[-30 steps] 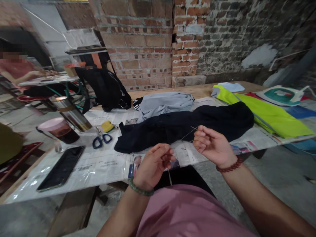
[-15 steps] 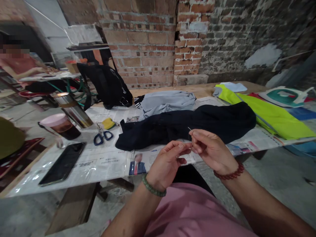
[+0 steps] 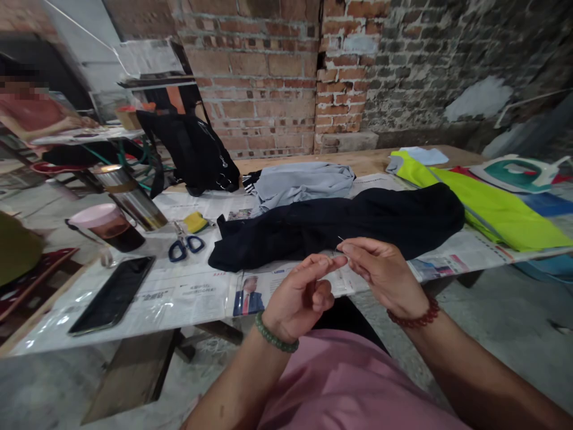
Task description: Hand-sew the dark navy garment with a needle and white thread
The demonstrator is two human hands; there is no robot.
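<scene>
A thin sewing needle point(image 3: 341, 239) pokes out from the pinched thumb and forefinger of my right hand point(image 3: 380, 269). Just left of it, my left hand point(image 3: 301, 298) has its thumb pressed along an outstretched forefinger, the other fingers curled. Whatever lies in that left pinch, perhaps thread, is too fine to see. Both hands are raised above the table's near edge, their fingertips almost meeting. Behind them a folded dark navy garment point(image 3: 331, 224) lies across the newspaper-covered table point(image 3: 192, 304). Left of the garment are blue-handled scissors point(image 3: 185, 248) and a yellow sponge-like piece point(image 3: 196, 222).
On the left stand a phone point(image 3: 111, 295), a pink-lidded cup point(image 3: 110, 227) and a steel flask point(image 3: 132, 200). A black bag point(image 3: 188, 152), grey cloth point(image 3: 304, 185), neon vest point(image 3: 487, 206) and iron point(image 3: 514, 173) lie farther back. Another person point(image 3: 33, 113) sits far left.
My right fingers have tilted and closed farther over the needle, so less of it shows. The left forefinger has straightened toward the right hand while its other fingers curled in.
</scene>
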